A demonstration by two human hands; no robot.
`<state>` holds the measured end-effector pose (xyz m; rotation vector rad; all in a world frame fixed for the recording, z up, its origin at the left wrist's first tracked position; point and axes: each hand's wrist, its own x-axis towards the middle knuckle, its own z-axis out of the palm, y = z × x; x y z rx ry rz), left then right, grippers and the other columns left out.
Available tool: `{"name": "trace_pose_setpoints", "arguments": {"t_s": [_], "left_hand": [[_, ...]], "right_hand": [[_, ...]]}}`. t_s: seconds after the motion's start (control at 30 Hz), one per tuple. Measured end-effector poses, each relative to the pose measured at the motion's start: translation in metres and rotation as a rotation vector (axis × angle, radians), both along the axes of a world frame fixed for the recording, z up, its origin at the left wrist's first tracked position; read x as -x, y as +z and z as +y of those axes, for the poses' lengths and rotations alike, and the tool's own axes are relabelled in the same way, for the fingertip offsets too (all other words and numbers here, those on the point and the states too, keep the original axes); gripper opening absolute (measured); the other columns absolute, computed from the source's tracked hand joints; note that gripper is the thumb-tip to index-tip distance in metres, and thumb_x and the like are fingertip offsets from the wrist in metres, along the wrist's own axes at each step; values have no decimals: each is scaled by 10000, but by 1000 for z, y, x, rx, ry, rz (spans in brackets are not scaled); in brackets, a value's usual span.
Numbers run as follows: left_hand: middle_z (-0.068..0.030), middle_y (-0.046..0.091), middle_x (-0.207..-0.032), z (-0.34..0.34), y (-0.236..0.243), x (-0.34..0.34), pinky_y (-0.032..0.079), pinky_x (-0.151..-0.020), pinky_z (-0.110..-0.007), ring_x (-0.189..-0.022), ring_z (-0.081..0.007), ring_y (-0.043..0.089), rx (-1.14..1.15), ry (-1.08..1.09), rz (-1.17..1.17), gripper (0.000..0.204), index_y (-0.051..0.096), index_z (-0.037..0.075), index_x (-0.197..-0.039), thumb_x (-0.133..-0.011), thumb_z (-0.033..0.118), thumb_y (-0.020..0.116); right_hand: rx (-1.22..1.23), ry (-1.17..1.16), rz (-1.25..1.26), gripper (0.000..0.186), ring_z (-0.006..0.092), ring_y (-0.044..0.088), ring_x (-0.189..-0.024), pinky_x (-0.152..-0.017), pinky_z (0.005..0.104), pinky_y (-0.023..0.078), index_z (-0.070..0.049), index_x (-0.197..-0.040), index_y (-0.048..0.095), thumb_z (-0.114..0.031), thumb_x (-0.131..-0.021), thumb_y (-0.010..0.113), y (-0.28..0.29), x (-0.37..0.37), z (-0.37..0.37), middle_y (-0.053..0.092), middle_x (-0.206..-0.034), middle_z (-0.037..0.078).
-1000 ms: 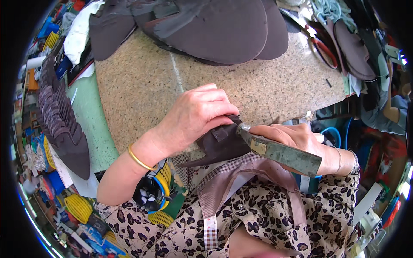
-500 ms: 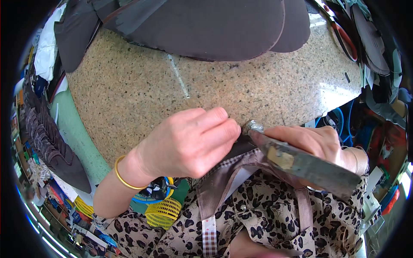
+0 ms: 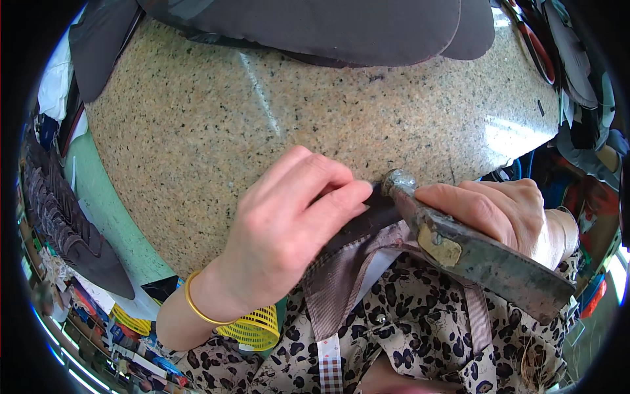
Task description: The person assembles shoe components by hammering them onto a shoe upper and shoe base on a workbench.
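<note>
My right hand (image 3: 502, 209) is closed around a hammer (image 3: 499, 269) with a long, worn metal head. The hammer's rounded shiny face is at the stone tabletop's near edge, against or just over a dark brown sheet piece (image 3: 371, 220); I cannot tell whether they touch. A bit of pale wood shows in the side of the head. Just left of the hammer face, my left hand (image 3: 282, 223) has its fingers and thumb pinched at the edge of that dark piece. Part of the piece is hidden under my fingers and the hammer.
Large dark brown cut pieces (image 3: 341, 29) lie across the far side of the speckled stone tabletop (image 3: 197, 131). Red-handled scissors (image 3: 538, 49) are at the far right. Stacked dark strips (image 3: 72, 217) lie at left on a green surface (image 3: 111, 203). A yellow basket (image 3: 252, 328) stands below my left wrist.
The view has shifted a little. The left fingers have moved slightly and show more of the thumb, uncovering more of the dark piece. The hammer stays beside them in my right hand.
</note>
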<state>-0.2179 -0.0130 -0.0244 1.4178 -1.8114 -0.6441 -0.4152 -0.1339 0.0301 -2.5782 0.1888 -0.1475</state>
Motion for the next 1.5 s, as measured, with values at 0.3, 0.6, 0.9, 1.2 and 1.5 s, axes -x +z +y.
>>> {"name": "trace_pose_setpoints", "arguments": {"t_s": [0.3,0.6,0.9,1.2,1.5], "left_hand": [[-76,604,-846,16,-3,9,445,-654,-353,-761,-242,552,158,201,-240,330,697,8,-878,-553,48,738],[-4,609,-799,26,2,13,371,-670,-326,-733,-188,507,79,252,-191,301,719,75,-843,-543,95,717],[-4,616,-821,33,2,18,399,-735,-354,-805,-206,494,-6,520,-275,274,726,85,-842,-580,163,749],[15,606,-811,47,-2,25,344,-799,-370,-767,-172,510,44,414,-232,177,701,70,-821,-660,146,695],[27,608,-832,46,6,32,350,-813,-379,-772,-169,478,53,410,-411,281,730,99,-885,-636,187,635]], "right_hand": [[99,6,-21,358,117,600,-482,-433,224,396,12,-976,625,-220,-718,711,-1,-15,4,653,-672,53],[120,-19,19,314,139,615,-512,-494,253,426,-13,-952,627,-220,-733,714,5,-17,4,683,-751,51],[-4,99,67,339,171,624,-491,-394,257,471,65,-987,580,-183,-780,683,2,-25,-2,654,-706,123],[-93,178,75,368,185,616,-488,-378,303,469,45,-1057,549,-188,-784,632,0,-31,-13,555,-598,62],[39,214,65,344,183,655,-546,-433,276,494,41,-1010,586,-210,-796,683,7,-34,-11,675,-745,118]]}}
